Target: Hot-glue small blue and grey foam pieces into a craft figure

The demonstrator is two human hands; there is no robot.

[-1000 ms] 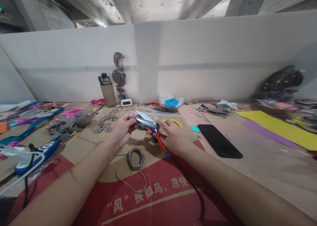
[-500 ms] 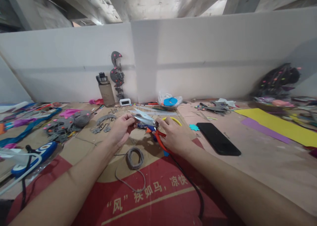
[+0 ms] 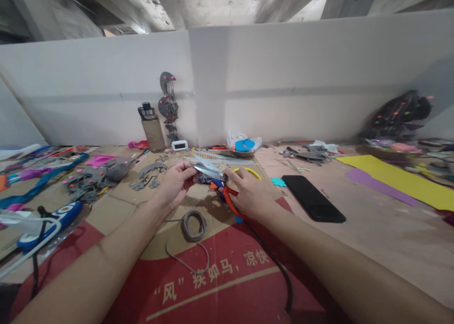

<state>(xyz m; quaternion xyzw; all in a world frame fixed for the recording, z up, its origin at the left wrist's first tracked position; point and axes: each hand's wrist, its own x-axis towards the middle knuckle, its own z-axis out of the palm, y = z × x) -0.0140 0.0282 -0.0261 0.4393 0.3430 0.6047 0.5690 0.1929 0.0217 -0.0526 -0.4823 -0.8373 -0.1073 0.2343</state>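
Note:
My right hand grips red-handled scissors whose silver blades stand apart and point left towards my left hand. My left hand is closed in a pinch right at the blade tips; what it pinches is too small to make out. Both hands hover over brown cardboard in the middle of the table. A coil of grey cord lies just below my hands, with a loose end trailing towards me. A black cable runs under my right wrist.
A black phone lies right of my right hand. Yellow and purple sheets sit far right. Grey felt cut-outs, a brown bottle, a small clock and a bowl of scraps stand along the back. A blue-white tool lies left.
Almost nothing differs. The scissor blades have closed slightly beside my left fingers, and the camera has shifted a little.

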